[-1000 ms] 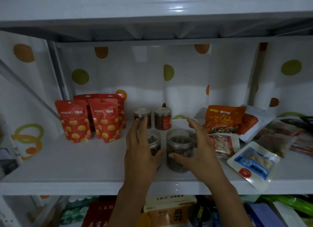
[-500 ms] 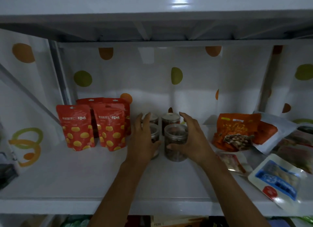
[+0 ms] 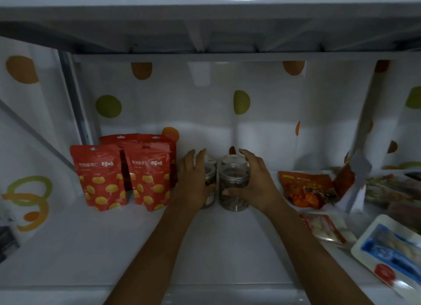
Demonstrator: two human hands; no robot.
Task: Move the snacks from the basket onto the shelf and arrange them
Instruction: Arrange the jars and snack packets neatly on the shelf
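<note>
Jars partly out of sight behind left hand, right hand.

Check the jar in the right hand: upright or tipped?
Upright: the jar stands on its base on the shelf, lid on top, the right hand gripping it.

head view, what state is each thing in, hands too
left hand: holds the front left jar, thumb round it
right hand: grips the front right jar
front left jar: upright, lid on
front right jar: upright, lid on
red pouches: standing upright
orange bag: lying flat
blue-label pack: lying flat
</note>
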